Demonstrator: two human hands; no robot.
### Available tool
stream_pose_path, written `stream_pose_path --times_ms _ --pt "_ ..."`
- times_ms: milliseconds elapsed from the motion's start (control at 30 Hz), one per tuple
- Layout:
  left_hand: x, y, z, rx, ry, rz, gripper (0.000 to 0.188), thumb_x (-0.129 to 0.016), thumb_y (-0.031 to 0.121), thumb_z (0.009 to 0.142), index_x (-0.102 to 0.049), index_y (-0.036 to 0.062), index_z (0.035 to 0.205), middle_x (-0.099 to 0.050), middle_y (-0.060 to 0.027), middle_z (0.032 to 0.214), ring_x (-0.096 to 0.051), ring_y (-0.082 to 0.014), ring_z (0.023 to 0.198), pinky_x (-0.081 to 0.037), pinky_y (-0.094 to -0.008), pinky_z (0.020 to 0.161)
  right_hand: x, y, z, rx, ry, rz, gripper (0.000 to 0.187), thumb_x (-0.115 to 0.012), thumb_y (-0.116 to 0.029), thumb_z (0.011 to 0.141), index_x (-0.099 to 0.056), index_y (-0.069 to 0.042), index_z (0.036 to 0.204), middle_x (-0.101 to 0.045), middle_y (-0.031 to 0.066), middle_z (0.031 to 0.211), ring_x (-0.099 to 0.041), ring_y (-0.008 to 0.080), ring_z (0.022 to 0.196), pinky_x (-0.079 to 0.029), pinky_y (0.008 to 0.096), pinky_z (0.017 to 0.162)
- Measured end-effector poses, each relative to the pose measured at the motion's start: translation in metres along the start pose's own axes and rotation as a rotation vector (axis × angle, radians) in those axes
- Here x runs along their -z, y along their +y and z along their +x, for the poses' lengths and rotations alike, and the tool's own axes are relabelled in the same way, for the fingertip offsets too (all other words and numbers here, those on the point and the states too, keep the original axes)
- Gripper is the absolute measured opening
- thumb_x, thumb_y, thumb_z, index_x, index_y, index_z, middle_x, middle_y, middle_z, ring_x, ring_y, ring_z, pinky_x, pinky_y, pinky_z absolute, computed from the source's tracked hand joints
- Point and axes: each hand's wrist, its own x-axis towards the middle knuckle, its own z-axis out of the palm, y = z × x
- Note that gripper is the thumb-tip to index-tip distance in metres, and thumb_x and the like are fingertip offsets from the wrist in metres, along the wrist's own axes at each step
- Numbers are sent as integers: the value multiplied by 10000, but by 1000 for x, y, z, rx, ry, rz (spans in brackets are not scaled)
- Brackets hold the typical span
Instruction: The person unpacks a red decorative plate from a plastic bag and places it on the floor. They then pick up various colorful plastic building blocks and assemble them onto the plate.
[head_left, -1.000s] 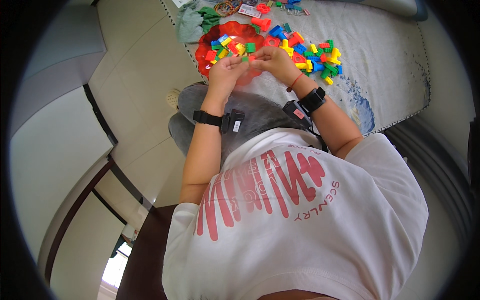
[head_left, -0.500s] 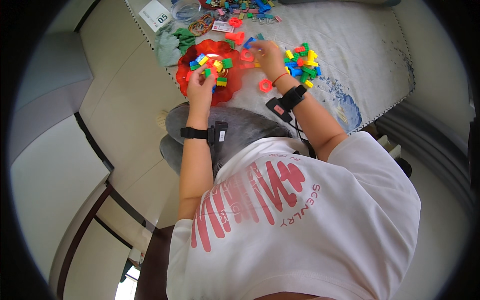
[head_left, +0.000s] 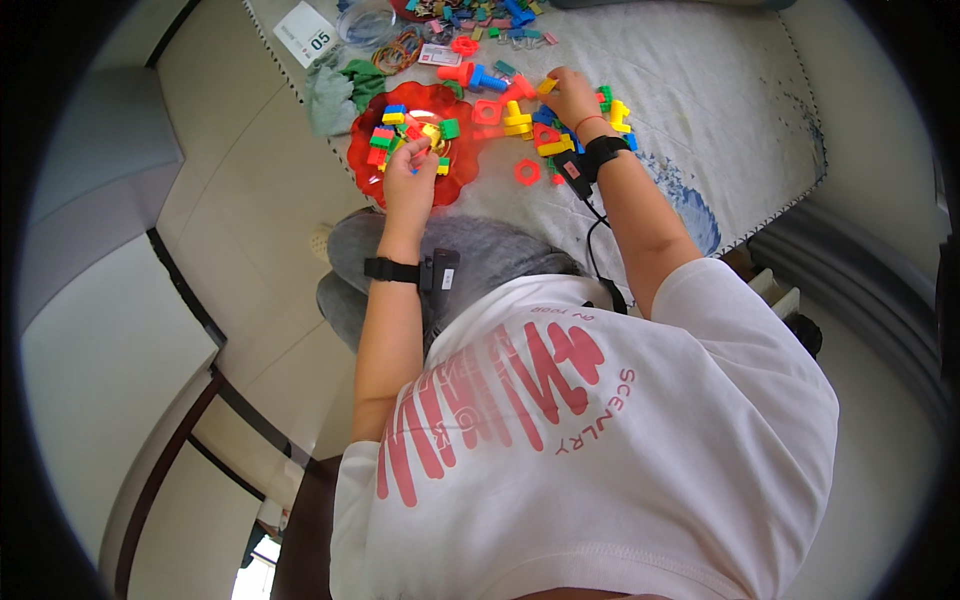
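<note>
A red scalloped plate (head_left: 368, 170) lies on a white mat (head_left: 700, 90) and holds several small coloured bricks (head_left: 385, 132). My left hand (head_left: 412, 180) rests over the plate, fingers curled down among the bricks; whether it holds one is hidden. To the right, my right hand (head_left: 575, 98) reaches into a loose pile of bricks (head_left: 540, 125) on the mat and pinches a yellow brick (head_left: 548, 87). Both wrists carry black bands.
A green cloth (head_left: 340, 85), a white card (head_left: 305, 35) and rubber bands (head_left: 398, 52) lie beyond the plate. A red ring (head_left: 527, 172) sits near my right wrist. More small parts (head_left: 480, 12) line the far edge. Tiled floor (head_left: 230, 190) lies left.
My hands were together at the plate's right edge. My left hand has moved over the plate and my right hand out to the loose pile. The view has shifted.
</note>
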Motion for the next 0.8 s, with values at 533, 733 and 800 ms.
stream_pose_path --times_ms 533,733,800 --pt "-39 18 -14 108 -339 -122 352 -573 91 897 -482 -20 1219 -618 -75 984 -586 -99 826 -482 -216 728 9 -63 -88 361 -399 597 450 -749 -122 721 -541 -26 1108 -579 85 969 -582 167 856 -497 299 767" --pt "-29 17 -13 103 -301 -101 334 -572 62 889 -508 -17 1207 -592 -50 938 -585 -102 817 -488 -212 733 16 -7 -45 324 -77 -35 356 -703 -168 741 -611 -72 1071 -619 123 992 -591 288 929 -484 359 802" --pt "-29 18 -14 123 -287 -139 326 -568 54 890 -513 -15 1203 -584 -49 938 -587 -103 823 -495 -211 740 27 -4 -37 190 -83 -283 327 -699 -190 741 -631 -88 1044 -624 130 991 -585 310 948 -480 374 812"
